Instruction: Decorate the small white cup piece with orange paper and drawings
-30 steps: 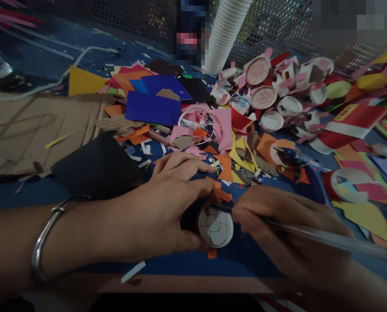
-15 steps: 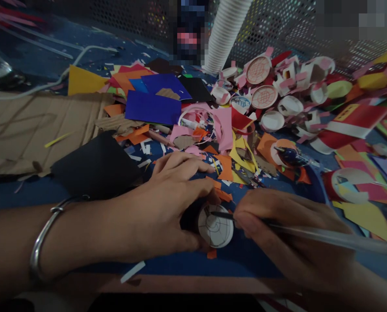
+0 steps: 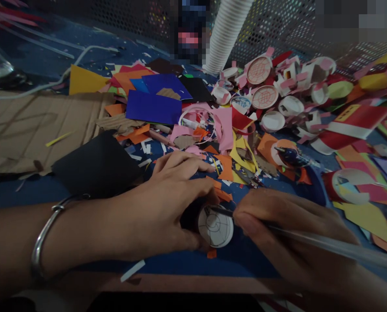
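Observation:
My left hand (image 3: 167, 208) curls its thumb and fingers around a small white paper cup base (image 3: 217, 229), holding it at its left edge near the front of the blue table. Dark lines form rings and spokes on its round face. In my right hand (image 3: 278, 229) a pen (image 3: 330, 245) is gripped, its dark tip on the upper left of that face. Under my palm the cup base's left side is hidden. A black sheet (image 3: 97, 162) lies behind my left forearm, and orange paper scraps (image 3: 224, 195) lie beside my left fingers.
Behind lie blue paper sheets (image 3: 154, 107), cardboard (image 3: 44, 125) and several cut cup pieces (image 3: 264, 96). A white ridged tube (image 3: 227, 34) stands against perforated mesh (image 3: 278, 26). Scissors (image 3: 248, 177) lie among scraps; a red-and-white paper cup (image 3: 352, 125) is at right.
The pen tip has shifted very slightly up and left on the cup base, and the pen's rear end sits a little lower. My left hand stays in place.

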`<state>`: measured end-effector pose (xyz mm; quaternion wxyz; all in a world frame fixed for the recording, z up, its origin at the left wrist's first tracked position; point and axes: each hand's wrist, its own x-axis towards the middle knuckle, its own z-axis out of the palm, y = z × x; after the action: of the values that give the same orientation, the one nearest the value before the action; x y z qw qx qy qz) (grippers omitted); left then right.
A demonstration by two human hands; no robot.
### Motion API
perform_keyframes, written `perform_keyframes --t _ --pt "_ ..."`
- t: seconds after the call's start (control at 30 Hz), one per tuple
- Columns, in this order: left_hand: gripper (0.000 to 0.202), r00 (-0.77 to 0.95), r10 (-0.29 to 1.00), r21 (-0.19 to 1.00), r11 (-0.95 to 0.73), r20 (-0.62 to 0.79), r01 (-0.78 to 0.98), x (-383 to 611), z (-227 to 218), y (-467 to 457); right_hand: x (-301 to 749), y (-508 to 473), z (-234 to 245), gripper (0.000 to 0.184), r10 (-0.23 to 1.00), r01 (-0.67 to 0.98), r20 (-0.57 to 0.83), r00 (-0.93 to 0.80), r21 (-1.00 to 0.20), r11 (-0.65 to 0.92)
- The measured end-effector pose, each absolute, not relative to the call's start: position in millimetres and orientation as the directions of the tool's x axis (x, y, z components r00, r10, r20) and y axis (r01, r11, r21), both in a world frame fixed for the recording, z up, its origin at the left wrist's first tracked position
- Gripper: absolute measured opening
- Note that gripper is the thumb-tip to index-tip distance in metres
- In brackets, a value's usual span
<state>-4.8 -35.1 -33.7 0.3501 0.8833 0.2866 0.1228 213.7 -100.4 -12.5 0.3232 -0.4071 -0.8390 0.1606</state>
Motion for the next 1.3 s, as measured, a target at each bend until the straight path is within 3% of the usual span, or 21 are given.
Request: perform_keyframes --t 0.27,1.3 --pt "0.047 0.798 0.602 0.670 -0.598 0.015 0.439 -2.7 -36.1 -35.7 214.2 -101.5 -14.3 0.020 0.772 0.593 0.433 -0.465 -0.495 0.635" --pt "0.044 0.793 0.607 0.672 -0.609 0.053 0.421 -3.9 -38.8 -36.5 213.8 -101.9 -12.6 0.019 0.787 0.587 0.404 -0.466 -0.524 0.616"
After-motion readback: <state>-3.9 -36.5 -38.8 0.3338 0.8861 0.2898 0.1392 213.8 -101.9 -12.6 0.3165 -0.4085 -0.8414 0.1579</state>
